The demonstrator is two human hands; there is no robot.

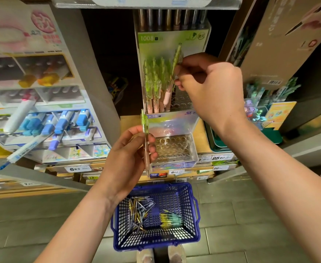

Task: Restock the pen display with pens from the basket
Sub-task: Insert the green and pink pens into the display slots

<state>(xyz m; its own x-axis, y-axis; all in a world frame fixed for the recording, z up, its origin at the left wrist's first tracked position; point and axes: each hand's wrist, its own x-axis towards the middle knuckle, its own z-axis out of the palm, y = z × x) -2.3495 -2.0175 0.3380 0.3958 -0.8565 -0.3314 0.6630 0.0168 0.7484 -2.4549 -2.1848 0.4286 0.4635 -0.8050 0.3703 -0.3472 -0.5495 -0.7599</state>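
Risk of jamming — my right hand (203,86) pinches a green pen (177,56) over the crowded pen display (193,119), left hand (129,150) grips a spare pen (145,133).

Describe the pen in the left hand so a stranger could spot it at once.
From the blue basket on the floor, look up to the clear display box marked K35. At its left edge the left hand pinches one pen upright. Unlike the green-topped pens racked above and the second pen in the right hand, it stands alone.
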